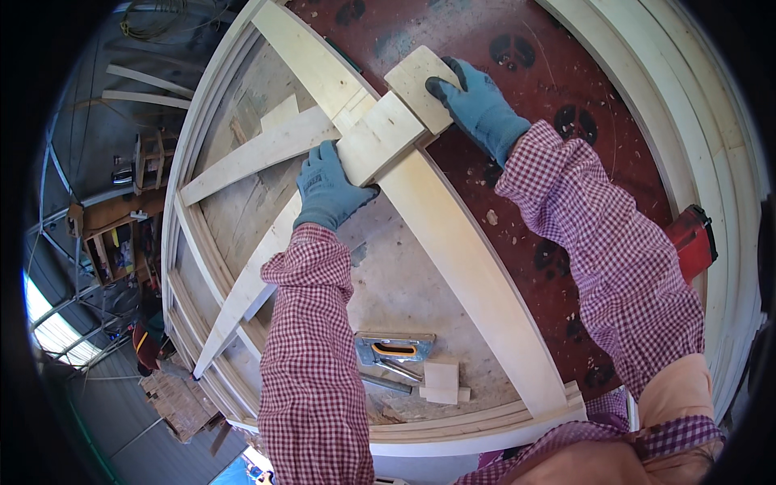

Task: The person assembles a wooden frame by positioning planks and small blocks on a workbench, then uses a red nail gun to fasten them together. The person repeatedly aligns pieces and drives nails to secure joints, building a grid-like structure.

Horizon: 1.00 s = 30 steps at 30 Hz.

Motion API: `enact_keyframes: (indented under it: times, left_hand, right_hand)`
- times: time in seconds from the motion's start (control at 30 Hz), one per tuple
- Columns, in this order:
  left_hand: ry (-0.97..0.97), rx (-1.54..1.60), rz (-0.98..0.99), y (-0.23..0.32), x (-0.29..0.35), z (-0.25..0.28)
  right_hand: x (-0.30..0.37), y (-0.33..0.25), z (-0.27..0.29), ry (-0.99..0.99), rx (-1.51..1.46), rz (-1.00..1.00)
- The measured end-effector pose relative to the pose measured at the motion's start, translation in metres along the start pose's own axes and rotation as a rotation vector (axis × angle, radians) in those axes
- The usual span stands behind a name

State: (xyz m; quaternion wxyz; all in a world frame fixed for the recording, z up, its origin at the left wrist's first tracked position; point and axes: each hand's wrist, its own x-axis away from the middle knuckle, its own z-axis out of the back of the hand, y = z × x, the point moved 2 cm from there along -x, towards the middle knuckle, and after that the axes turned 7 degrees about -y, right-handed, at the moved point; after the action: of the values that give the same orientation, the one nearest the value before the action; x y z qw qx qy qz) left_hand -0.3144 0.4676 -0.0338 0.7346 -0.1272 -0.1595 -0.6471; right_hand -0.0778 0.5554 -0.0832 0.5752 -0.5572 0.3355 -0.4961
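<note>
My left hand [330, 191], in a blue work glove, grips the near left end of a pale wooden block [381, 136]. That block lies across a long flat wooden slat [461, 267] where other strips meet it. With its thumb and fingers at the right edge, my right hand [482, 105], gloved alike, holds a second wooden block [422, 87] with a rounded corner. The two blocks sit side by side, close together. The undersides of both blocks are hidden. A slanting wooden strip [263, 155] ends beside my left fingertips.
A staple gun [394, 347], a dark metal bar [386, 383] and small wood pieces [441, 380] lie on the board inside the curved wooden frame [477, 436]. A red tool [692, 242] rests by my right forearm. Another person [147, 349] is at the far left.
</note>
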Motion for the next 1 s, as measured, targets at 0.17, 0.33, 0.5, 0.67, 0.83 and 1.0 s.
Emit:
enact_keyframes:
  times: [0.17,0.33,0.5,0.67,0.83,1.0]
  left_hand:
    - [0.03,0.023,-0.043,0.001,0.002,0.001]
    - [0.046,0.028,-0.053,0.006,0.004,0.006]
    - [0.042,0.016,-0.044,0.006,0.003,0.009]
    - [0.028,-0.01,-0.023,0.011,0.004,0.01]
    - [-0.043,-0.024,0.003,0.014,0.001,0.012]
    - [-0.034,-0.015,-0.025,0.009,-0.002,0.008]
  right_hand:
    - [0.002,-0.004,-0.001,0.031,0.11,-0.012]
    - [0.002,-0.005,0.002,0.044,0.143,0.013]
    - [0.002,-0.002,0.0,0.034,0.111,0.031]
    - [0.001,0.001,0.001,0.037,0.136,0.072]
    - [0.002,-0.001,0.002,0.041,0.121,0.1]
    - [0.002,-0.001,0.016,-0.115,0.006,-0.001]
